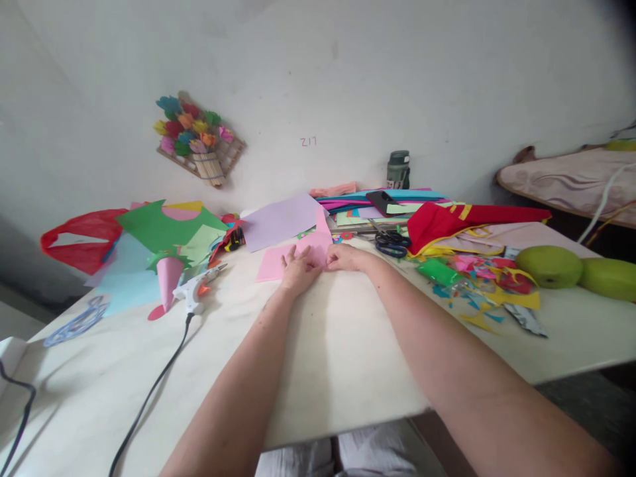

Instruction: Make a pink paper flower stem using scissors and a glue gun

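A sheet of pink paper (271, 263) lies on the table in front of me, and its right part stands up as a fold. My left hand (299, 268) rests on the sheet with its fingers spread, the thumb pointing at the sheet's right edge. At that edge my right hand (346, 257) is closed, its fingertips pinching the pink paper. Just behind both hands lies a lilac sheet (281, 222). Black-handled scissors (391, 242) are to the right of my right hand.
On the left are a white glue gun (191, 291) with a black cord, a pink paper cone (169, 278) and a green sheet (166, 228). To the right lie a red cloth (432, 225), paper scraps (511, 298) and green fruits (549, 266). A bottle (398, 171) stands at the wall.
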Tool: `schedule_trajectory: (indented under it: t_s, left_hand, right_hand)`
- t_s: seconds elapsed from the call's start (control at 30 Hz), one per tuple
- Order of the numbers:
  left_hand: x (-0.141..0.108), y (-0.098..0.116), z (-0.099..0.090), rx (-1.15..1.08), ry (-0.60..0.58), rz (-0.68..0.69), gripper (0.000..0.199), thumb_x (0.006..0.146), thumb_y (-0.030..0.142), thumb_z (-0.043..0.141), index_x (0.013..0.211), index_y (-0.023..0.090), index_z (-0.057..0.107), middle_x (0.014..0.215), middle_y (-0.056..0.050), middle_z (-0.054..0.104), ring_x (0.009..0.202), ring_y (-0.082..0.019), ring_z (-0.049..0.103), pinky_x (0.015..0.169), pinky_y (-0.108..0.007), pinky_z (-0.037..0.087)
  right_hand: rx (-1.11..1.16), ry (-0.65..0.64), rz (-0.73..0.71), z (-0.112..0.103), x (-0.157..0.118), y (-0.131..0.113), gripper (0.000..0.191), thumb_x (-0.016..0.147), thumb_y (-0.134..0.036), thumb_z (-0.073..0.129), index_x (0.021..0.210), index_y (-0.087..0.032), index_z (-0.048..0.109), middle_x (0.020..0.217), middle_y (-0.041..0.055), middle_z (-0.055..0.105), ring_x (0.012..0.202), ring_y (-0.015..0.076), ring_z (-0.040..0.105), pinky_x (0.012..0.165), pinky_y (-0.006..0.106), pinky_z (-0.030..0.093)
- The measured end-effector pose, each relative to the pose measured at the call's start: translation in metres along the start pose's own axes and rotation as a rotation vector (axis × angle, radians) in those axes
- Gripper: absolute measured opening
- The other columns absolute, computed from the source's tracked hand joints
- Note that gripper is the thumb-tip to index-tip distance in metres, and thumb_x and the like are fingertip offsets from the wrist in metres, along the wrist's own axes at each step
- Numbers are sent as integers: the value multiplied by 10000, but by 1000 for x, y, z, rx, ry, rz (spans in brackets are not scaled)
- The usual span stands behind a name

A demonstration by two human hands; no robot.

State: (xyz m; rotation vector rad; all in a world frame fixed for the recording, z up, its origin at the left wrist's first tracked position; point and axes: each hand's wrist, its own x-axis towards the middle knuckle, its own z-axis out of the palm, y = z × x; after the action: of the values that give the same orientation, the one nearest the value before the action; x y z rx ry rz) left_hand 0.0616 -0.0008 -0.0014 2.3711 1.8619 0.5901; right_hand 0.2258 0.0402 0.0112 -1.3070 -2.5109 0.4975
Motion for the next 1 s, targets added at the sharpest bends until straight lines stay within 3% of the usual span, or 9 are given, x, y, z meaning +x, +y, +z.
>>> schedule_trajectory:
  t_s: [0.2,0.43,0.77,1.0]
  left_hand:
    - [-3,2,-4,-10,44,9,286,651,526,529,710,259,614,1306,64,373,1264,-266,104,999,-511,32]
    - [0,0,-2,-8,41,-17,250,661,470,533,660,229,598,1296,49,391,1256,-273,135,1002,-491,78]
    - [1,1,0,47,31,1,228,709,433,483,689,242,606,1313,48,364,1264,-264,113,991,-527,50]
    - [0,1,-2,17,2,25,248,708,443,477,709,233,609,1330,41,339,1266,-273,96,991,-523,49]
  right_hand:
    - [44,-11,-9,-2,-3,2,107,629,-220,573,657,-134,631,618,-12,565,593,89,482,561,183,339]
    - [33,-4,-40,-1,1,2,131,627,-240,598,703,-142,639,663,-4,590,625,93,501,593,181,349]
    - [-44,45,-53,3,2,-4,132,620,-282,619,682,-166,629,707,-1,608,677,107,519,610,178,350]
    - [-12,10,-60,3,2,0,144,645,-292,602,719,-171,628,740,-6,599,672,100,508,595,175,344]
